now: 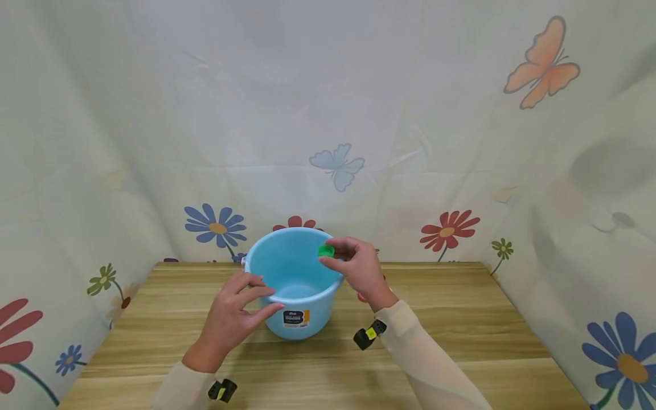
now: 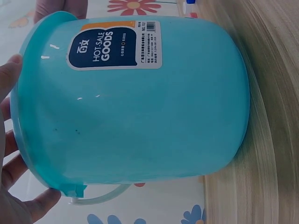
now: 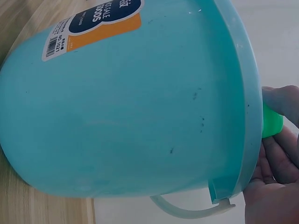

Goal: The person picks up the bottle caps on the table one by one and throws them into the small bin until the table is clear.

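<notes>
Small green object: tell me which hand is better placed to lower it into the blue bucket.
Right, most likely: the right hand pinches the green object over the right side of the blue bucket. The left hand grips the bucket at the near left, so seems better suited to steadying.

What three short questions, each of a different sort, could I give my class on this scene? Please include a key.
1. Read and report: which large English words are printed on the label of the blue bucket?
2. Choose one: which hand pinches the small green piece? A: left. B: right. C: both.
3. True or false: the blue bucket lies tipped over on its side.

Key
1. HOT-SALE GOODS.
2. B, the right hand; the left hand is at the bucket's rim.
3. False: it stands upright on the wooden table.
</notes>
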Motion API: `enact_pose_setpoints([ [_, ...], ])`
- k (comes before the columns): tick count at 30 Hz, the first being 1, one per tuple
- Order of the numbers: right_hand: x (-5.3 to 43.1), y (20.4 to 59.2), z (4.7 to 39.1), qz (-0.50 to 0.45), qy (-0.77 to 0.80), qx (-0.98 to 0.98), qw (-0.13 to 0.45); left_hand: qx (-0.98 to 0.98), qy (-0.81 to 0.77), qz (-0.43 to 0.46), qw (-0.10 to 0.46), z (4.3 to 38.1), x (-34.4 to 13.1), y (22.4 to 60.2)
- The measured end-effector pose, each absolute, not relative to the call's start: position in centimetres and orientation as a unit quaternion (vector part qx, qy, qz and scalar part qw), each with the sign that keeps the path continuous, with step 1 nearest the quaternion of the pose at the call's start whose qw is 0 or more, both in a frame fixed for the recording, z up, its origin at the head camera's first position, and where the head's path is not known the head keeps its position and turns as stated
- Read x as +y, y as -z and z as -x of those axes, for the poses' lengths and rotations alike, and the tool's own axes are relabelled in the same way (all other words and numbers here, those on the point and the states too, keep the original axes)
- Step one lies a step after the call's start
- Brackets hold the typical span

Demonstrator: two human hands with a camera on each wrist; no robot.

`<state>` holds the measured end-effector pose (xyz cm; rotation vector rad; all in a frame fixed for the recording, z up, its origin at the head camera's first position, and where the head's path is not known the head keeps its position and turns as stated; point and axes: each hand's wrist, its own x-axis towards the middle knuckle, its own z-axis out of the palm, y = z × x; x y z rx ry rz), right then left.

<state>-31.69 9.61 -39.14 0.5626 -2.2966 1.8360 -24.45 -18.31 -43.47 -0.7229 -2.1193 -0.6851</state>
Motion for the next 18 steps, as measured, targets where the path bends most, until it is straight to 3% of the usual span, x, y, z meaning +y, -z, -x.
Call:
enact_pose_setpoints([
  [18, 9.25, 38.51, 31.68, -0.180, -0.627, -0.754, 0.070, -0.835, 0.271, 0.281, 0.387, 24.47, -18.32, 43.30],
])
